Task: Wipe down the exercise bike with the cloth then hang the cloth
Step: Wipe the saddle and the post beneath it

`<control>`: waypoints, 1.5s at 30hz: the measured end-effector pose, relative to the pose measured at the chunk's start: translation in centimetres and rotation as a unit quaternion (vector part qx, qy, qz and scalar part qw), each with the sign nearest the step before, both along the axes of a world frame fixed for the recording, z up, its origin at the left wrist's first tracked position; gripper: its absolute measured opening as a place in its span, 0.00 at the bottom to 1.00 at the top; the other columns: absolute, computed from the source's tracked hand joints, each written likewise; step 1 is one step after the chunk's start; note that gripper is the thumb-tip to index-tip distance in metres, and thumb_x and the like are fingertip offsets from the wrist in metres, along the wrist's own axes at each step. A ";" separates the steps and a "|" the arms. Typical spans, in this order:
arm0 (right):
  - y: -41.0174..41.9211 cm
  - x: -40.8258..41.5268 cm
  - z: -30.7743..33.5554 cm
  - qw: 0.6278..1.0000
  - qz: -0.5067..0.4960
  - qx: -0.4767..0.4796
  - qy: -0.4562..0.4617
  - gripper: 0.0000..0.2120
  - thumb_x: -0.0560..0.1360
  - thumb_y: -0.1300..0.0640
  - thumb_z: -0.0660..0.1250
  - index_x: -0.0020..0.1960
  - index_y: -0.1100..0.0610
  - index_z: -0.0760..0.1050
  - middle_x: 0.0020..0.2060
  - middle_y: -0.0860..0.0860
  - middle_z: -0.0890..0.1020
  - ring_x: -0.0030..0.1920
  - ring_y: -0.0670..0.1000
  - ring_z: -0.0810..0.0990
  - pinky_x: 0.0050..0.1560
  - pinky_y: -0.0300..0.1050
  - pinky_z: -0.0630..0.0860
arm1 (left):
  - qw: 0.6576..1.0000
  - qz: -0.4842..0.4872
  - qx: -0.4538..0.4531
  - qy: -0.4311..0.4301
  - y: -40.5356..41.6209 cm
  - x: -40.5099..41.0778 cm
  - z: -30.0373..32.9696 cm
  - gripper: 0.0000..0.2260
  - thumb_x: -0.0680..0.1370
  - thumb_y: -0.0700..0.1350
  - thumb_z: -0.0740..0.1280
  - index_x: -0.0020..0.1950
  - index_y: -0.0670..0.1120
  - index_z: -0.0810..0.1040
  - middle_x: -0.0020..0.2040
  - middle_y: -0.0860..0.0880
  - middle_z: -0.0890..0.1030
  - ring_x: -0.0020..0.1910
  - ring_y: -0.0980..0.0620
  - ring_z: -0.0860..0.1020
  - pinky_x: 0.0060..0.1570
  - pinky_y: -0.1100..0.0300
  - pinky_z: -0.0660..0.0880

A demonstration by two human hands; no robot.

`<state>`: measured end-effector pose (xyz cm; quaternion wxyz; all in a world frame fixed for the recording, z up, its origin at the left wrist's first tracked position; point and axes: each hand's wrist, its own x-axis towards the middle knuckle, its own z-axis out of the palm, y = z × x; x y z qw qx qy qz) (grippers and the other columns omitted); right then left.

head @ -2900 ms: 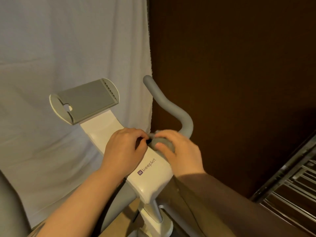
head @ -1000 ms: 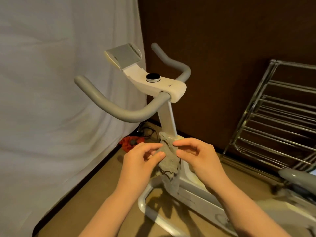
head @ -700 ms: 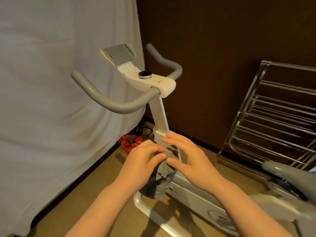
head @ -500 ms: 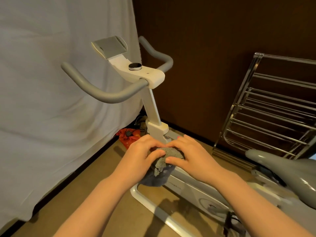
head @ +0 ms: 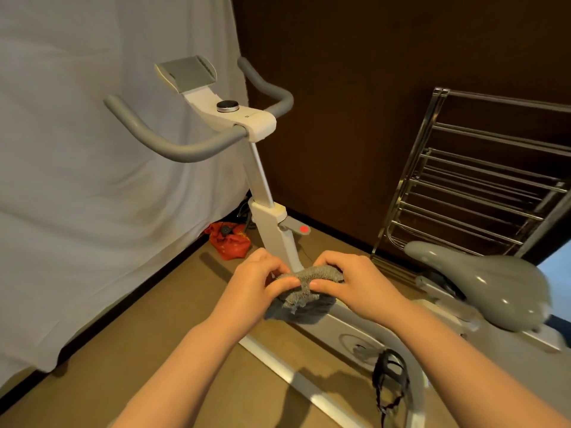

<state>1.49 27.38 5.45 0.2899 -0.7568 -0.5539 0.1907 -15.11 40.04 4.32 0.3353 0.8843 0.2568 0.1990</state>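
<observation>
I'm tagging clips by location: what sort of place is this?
Probably a room in a home, used for exercise and laundry. An exercise bike stands in a corner, a metal drying rack leans by the dark wall, and a white sheet hangs on the other side.

Grey cloth (head: 304,291) was held bunched between both hands, low in front of white exercise bike (head: 272,225) frame. Cloth was pinched by left hand (head: 258,281) and gripped from right side by right hand (head: 355,284). Grey handlebars (head: 173,143) and black knob (head: 227,105) were seen above, grey saddle (head: 491,285) at right. Metal drying rack (head: 482,180) was leaned against dark wall. Red item (head: 230,240) was left on floor by white sheet (head: 92,180).
</observation>
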 end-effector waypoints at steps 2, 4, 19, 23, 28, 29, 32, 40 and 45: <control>-0.6 -0.6 -0.2 0.999 -0.018 -0.029 -0.041 0.07 0.73 0.44 0.69 0.48 0.45 0.76 0.39 0.45 0.81 0.41 0.46 0.78 0.42 0.53 0.76 | 0.999 -0.015 0.012 0.026 -0.4 -0.4 -0.6 0.08 0.75 0.52 0.71 0.51 0.52 0.82 0.49 0.56 0.74 0.47 0.62 0.73 0.49 0.62 0.72; -1.4 -1.1 -0.6 0.994 -0.045 -0.063 -0.078 0.07 0.74 0.43 0.68 0.48 0.44 0.76 0.39 0.44 0.81 0.42 0.45 0.77 0.42 0.50 0.76 | 0.997 -0.034 0.038 0.057 -0.5 -0.6 -1.3 0.10 0.76 0.53 0.69 0.56 0.56 0.79 0.53 0.60 0.73 0.52 0.62 0.72 0.51 0.59 0.74; -17.2 -1.9 -5.9 0.939 -0.284 -0.175 -0.080 0.05 0.75 0.45 0.67 0.48 0.44 0.75 0.43 0.44 0.80 0.46 0.48 0.79 0.42 0.47 0.77 | 0.969 -0.203 -0.005 0.143 -9.4 3.7 -6.5 0.05 0.78 0.49 0.67 0.53 0.55 0.79 0.51 0.57 0.78 0.53 0.57 0.76 0.52 0.54 0.75; -21.7 -0.8 -6.0 0.925 -0.332 -0.173 -0.064 0.05 0.75 0.45 0.67 0.49 0.44 0.76 0.42 0.43 0.80 0.44 0.46 0.79 0.44 0.49 0.79 | 0.964 -0.226 -0.012 0.140 -13.3 5.9 -6.9 0.06 0.78 0.48 0.67 0.53 0.55 0.80 0.50 0.58 0.78 0.53 0.57 0.75 0.52 0.55 0.74; -27.1 1.8 -5.7 0.919 -0.357 -0.160 -0.053 0.03 0.76 0.47 0.67 0.48 0.45 0.76 0.39 0.42 0.79 0.42 0.46 0.78 0.43 0.46 0.78 | 0.961 -0.240 -0.021 0.136 -18.3 9.6 -6.7 0.07 0.79 0.47 0.65 0.55 0.52 0.80 0.52 0.57 0.79 0.52 0.59 0.75 0.51 0.61 0.72; -27.9 2.5 -5.7 0.919 -0.359 -0.157 -0.050 0.03 0.76 0.47 0.67 0.48 0.45 0.76 0.39 0.42 0.79 0.42 0.46 0.78 0.43 0.45 0.78 | 0.962 -0.238 -0.025 0.133 -19.2 10.2 -6.6 0.07 0.79 0.47 0.65 0.54 0.51 0.80 0.52 0.56 0.79 0.51 0.59 0.76 0.51 0.62 0.73; -31.3 5.0 -5.4 0.919 -0.358 -0.153 -0.053 0.02 0.77 0.47 0.67 0.46 0.43 0.74 0.39 0.41 0.78 0.42 0.46 0.78 0.43 0.45 0.78 | 0.963 -0.229 -0.035 0.136 -22.8 12.5 -6.4 0.05 0.79 0.48 0.65 0.51 0.56 0.79 0.51 0.58 0.79 0.49 0.60 0.77 0.52 0.59 0.75; -38.1 11.3 -5.9 0.920 -0.358 -0.145 -0.072 0.05 0.77 0.45 0.64 0.52 0.44 0.73 0.42 0.44 0.81 0.43 0.47 0.80 0.44 0.48 0.80 | 0.970 -0.202 -0.033 0.127 -29.9 18.5 -5.9 0.06 0.79 0.50 0.64 0.54 0.58 0.79 0.52 0.60 0.79 0.52 0.61 0.76 0.54 0.57 0.75; -39.9 14.6 -6.7 0.920 -0.362 -0.142 -0.047 0.05 0.75 0.46 0.66 0.50 0.45 0.75 0.41 0.44 0.80 0.44 0.48 0.80 0.44 0.50 0.80 | 0.971 -0.197 -0.034 0.131 -31.5 20.8 -6.0 0.07 0.79 0.50 0.65 0.54 0.57 0.80 0.51 0.60 0.79 0.51 0.62 0.76 0.53 0.57 0.75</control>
